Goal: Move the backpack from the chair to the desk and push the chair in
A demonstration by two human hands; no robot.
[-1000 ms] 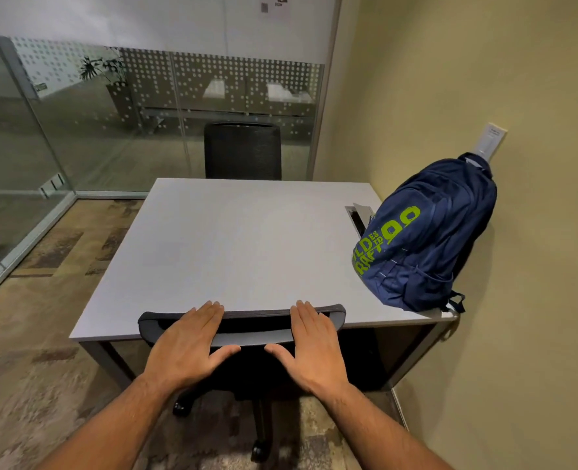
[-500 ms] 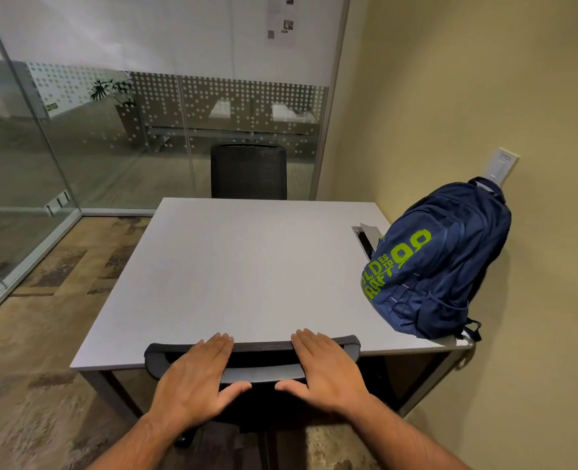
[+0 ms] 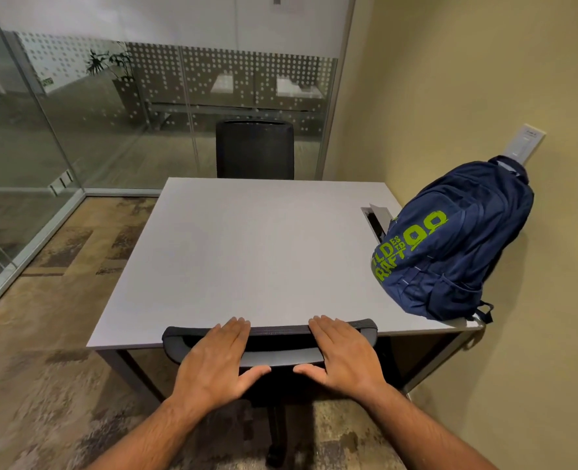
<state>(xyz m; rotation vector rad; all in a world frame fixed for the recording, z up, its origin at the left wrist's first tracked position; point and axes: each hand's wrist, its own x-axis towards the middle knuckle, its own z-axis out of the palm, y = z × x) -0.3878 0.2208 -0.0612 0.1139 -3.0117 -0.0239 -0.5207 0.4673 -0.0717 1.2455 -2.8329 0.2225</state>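
Observation:
A navy backpack point(image 3: 450, 252) with green lettering stands on the right edge of the grey desk point(image 3: 247, 252) and leans against the yellow wall. The black office chair point(image 3: 281, 337) is at the desk's near edge, its backrest top touching the desktop rim and its seat hidden under the desk. My left hand point(image 3: 216, 361) and my right hand point(image 3: 342, 354) lie on the backrest top, fingers draped over the upper edge and thumbs spread below it.
A second black chair point(image 3: 254, 149) stands at the desk's far side. A cable slot point(image 3: 376, 218) opens in the desktop beside the backpack. Glass partitions point(image 3: 77, 113) close off the left and back. A wall plate point(image 3: 527, 142) sits above the backpack.
The chair back and both hands have edged forward against the desk's near edge. The backpack has stayed in place.

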